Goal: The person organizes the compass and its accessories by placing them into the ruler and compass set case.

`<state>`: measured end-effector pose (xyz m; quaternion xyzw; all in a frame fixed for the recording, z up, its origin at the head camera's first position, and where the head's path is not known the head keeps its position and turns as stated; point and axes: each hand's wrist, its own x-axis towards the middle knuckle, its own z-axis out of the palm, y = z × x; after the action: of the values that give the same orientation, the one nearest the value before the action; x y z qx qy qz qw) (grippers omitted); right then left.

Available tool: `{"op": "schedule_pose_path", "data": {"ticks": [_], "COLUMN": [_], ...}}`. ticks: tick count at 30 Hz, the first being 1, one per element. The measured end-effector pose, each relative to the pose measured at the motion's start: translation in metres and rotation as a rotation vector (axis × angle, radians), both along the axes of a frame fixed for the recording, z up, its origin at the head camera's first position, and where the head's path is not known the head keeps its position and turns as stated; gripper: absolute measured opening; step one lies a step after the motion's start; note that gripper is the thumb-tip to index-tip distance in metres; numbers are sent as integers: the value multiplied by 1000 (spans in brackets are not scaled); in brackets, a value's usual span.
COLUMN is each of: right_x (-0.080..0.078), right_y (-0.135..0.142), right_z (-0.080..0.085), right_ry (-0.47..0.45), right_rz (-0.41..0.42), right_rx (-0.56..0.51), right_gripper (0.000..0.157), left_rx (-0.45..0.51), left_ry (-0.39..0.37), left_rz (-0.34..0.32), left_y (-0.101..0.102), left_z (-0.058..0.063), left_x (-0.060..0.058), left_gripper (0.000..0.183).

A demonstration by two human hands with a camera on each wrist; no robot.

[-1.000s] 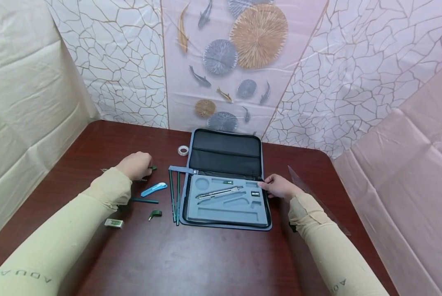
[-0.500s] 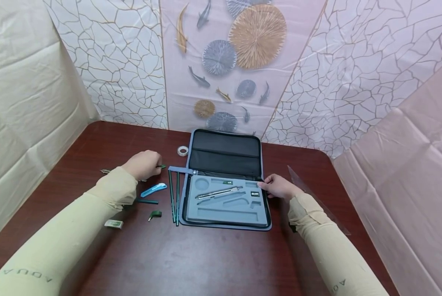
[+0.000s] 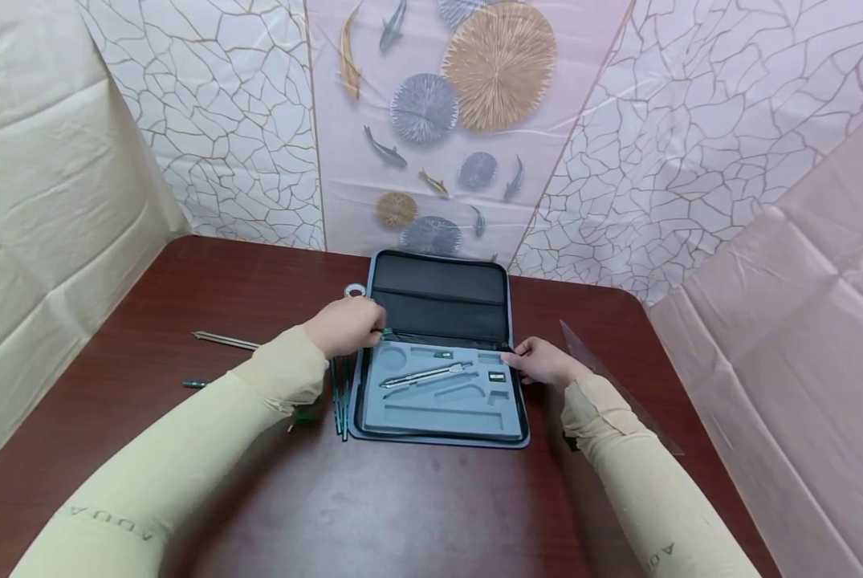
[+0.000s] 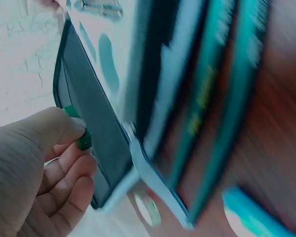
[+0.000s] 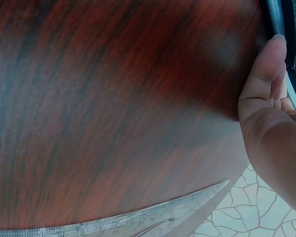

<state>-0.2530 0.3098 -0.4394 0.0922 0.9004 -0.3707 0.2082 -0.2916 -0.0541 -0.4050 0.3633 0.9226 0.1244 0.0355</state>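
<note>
My left hand (image 3: 348,325) hovers over the back-left corner of the blue-grey tray insert, pinching a small green piece (image 4: 85,140) between thumb and fingertips. The insert (image 3: 441,417) has cut-out slots and lies in an open zip case (image 3: 438,301) with a black lining. A silver compass (image 3: 425,375), a metal sharpener (image 3: 497,376) and a little green item (image 3: 443,354) sit in the slots. My right hand (image 3: 543,361) grips the case's right edge, its thumb over the insert's corner.
Two dark green pencils (image 4: 202,98) lie left of the case, with a blue cutter (image 4: 256,217) nearby. A tape roll (image 3: 355,290) is behind my left hand. Further left lies a silver pointed tool (image 3: 225,339). A clear set square (image 3: 604,377) lies right of the case.
My left hand has moved right with the small green piece, from the loose items on the left to the case's corner. My right hand has stayed at the case's edge.
</note>
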Motion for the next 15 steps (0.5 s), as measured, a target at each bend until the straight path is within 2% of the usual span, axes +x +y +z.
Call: {"op": "schedule_pose_path", "data": {"ticks": [6, 8, 12, 15], "right_x": [1, 1, 2, 2], "right_y": [2, 2, 1, 1], "right_z": [0, -1, 1, 2], "right_ry": [3, 2, -6, -3], "right_rz": [-4, -8, -8, -3], "right_rx": [-11, -11, -6, -12], "right_gripper": [44, 44, 44, 44], "left_rx": [-25, -46, -100, -134], "left_ry": [15, 16, 33, 50], "left_rz": [-21, -30, -33, -15], "left_y": [39, 49, 62, 67], "left_z": [-3, -4, -9, -11], "left_x": [11, 15, 19, 19], "left_gripper": [33, 25, 7, 5]}}
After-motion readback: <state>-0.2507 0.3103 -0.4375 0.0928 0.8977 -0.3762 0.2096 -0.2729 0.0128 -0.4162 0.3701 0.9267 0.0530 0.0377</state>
